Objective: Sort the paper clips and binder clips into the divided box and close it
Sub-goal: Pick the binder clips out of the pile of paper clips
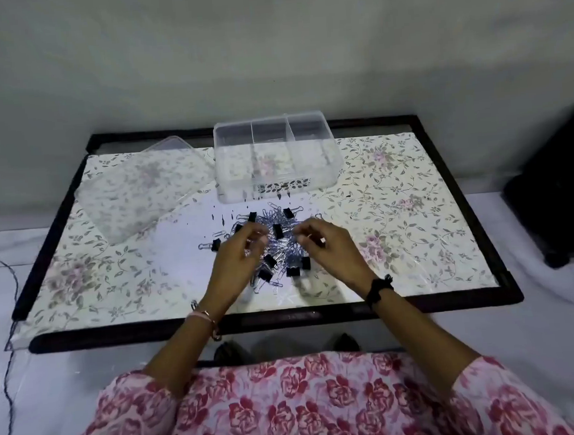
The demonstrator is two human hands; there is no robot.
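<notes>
A mixed pile of silver paper clips (283, 248) and black binder clips (277, 230) lies in the middle of the table. Stray binder clips sit at its edges, one to the left (215, 245) and one near the front (293, 271). My left hand (239, 255) and my right hand (327, 246) rest on either side of the pile, fingers curled down into it. Whether either pinches a clip is hidden by the fingers. The clear divided box (221, 167) stands open just behind the pile, its three compartments looking empty. Its clear lid (139, 191) lies to the left.
A floral plastic sheet covers the dark-framed low table (286, 318). A thin cable (6, 267) runs along the floor at the left. A black object (558, 189) stands on the floor at the right. A wall rises right behind the table.
</notes>
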